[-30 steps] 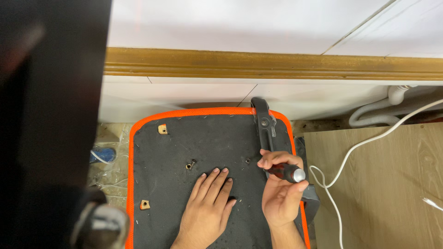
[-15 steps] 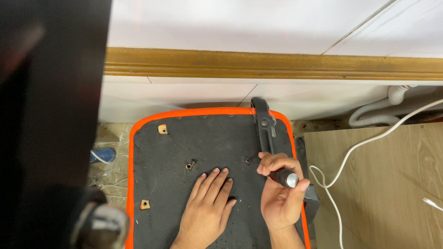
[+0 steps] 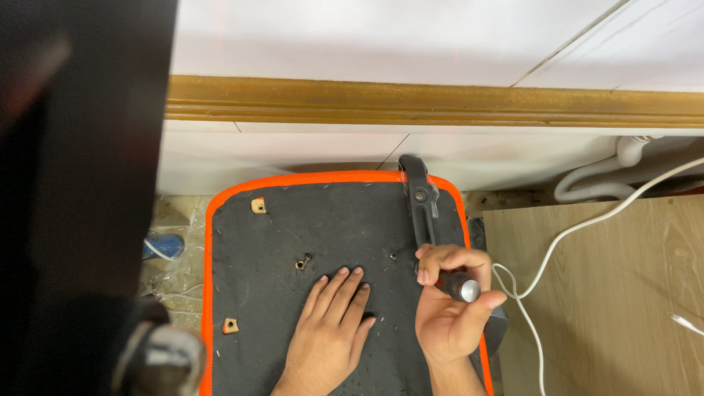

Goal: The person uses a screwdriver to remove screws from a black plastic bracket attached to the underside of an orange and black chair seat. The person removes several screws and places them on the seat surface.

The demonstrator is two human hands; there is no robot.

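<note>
1. The left hand (image 3: 328, 330) lies flat, fingers spread, on the dark underside of a chair seat (image 3: 293, 242) with an orange edge; holding nothing, just pressing it down.
2. The right hand (image 3: 449, 308) has its grip wrapped tight round a screwdriver (image 3: 459, 285) with a silver cap on the handle, tip pointed down at the seat near the right edge.
3. A black bracket (image 3: 419, 205) already sits along that right side with a screw in its upper end; looks part fastened.
4. One bolt (image 3: 302, 262) sticks up near the middle; two small wooden tabs (image 3: 258, 206) on the left look untouched, so plenty seems left.
5. A white cable (image 3: 557, 246) runs over the wood board (image 3: 623, 308) on the right.
</note>
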